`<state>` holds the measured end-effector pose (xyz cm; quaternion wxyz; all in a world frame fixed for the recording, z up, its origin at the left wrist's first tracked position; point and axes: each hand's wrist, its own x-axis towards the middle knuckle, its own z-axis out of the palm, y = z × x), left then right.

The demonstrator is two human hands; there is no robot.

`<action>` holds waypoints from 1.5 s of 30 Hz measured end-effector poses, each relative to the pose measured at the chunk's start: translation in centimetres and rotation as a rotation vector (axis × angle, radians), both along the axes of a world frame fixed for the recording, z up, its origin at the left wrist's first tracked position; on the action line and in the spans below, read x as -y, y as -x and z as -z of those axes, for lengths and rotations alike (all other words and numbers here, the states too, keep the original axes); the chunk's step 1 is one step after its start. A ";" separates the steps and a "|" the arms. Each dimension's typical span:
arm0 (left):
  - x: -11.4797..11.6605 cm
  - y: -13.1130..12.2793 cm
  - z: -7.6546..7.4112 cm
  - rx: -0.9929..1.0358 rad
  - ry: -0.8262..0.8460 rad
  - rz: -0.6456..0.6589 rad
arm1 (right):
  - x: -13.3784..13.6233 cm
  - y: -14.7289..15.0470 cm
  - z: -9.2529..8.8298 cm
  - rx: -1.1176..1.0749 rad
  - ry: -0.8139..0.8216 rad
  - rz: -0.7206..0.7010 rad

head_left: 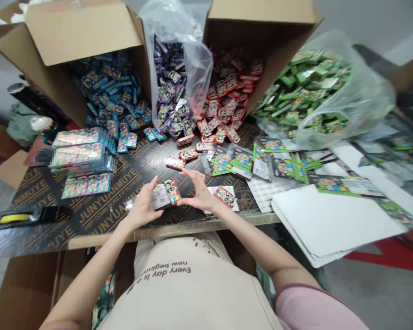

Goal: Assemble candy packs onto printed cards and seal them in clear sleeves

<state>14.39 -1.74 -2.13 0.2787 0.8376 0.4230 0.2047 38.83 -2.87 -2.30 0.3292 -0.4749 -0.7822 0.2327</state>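
My left hand [144, 206] is closed around a short row of small printed boxes [161, 197], with a grey barcode face showing. At the row's right end is a red-and-multicoloured box [173, 190], gripped between the thumb and fingers of my right hand [198, 193]. Both hands hold the row just above the table's front edge. Right of my right wrist, another small red box [225, 196] lies on a white piece of paper. A few loose red boxes [188, 154] lie just beyond my fingers. Exactly how many boxes are in the row is hidden by my hands.
Cartons hold blue boxes [106, 87] and red boxes [227, 91]; clear bags hold purple boxes [172, 87] and green boxes [306, 87]. Wrapped packs [80, 156] are stacked left, near a tape dispenser [27, 217]. Printed pouches [284, 165] and white sheets [330, 220] lie right.
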 end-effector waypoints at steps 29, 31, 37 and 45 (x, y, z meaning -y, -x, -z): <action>-0.1 0.6 8.0 -0.349 -0.325 -0.008 | -23.1 -38.1 0.9 -0.077 0.183 1.609; -0.2 0.7 8.0 -0.352 -0.322 0.000 | -23.7 -38.6 0.8 -0.118 0.202 1.598; -0.1 0.6 8.0 -0.348 -0.309 -0.017 | -22.3 -37.3 -0.1 -0.366 0.198 1.482; 0.0 0.4 7.4 -0.349 -0.324 -0.004 | -12.9 -24.8 2.7 -0.977 0.369 0.870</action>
